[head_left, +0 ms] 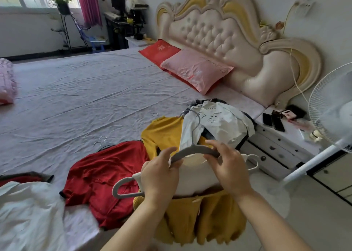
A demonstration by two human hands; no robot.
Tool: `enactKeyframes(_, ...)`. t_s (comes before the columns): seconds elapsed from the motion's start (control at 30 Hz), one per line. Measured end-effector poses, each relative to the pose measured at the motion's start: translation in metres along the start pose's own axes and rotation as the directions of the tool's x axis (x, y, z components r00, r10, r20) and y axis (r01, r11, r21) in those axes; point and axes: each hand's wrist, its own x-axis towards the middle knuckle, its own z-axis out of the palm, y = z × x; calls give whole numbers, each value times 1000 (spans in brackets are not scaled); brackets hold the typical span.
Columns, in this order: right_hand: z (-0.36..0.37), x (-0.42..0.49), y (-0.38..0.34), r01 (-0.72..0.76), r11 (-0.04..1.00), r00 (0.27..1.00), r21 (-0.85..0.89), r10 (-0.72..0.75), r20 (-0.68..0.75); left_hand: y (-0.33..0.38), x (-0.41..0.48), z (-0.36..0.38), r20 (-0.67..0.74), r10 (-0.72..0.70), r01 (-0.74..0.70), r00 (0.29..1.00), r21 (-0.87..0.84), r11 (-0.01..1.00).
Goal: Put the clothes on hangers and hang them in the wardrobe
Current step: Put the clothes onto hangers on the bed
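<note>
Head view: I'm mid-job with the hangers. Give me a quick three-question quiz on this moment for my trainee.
1. True or false: the left hand and the right hand both grip the grey hanger.
2. The garment spread on the bed, left of the hands, is: A red, B blue, C green.
3. Which lies nearer the hands, the pink pillow or the red pillow?
Key: 1 true; 2 A; 3 the pink pillow.
</note>
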Motion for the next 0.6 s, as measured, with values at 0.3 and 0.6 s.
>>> enactKeyframes(0.3, 36, 133, 91, 52, 998, 998, -46, -53, -14, 6, 131, 95, -29, -38, 37, 999, -18, 999)
enactKeyframes(0.6, 92, 244, 149, 67, 994, 995, 83, -72, 63, -9, 232, 146, 27, -92, 93, 995, -10, 996)
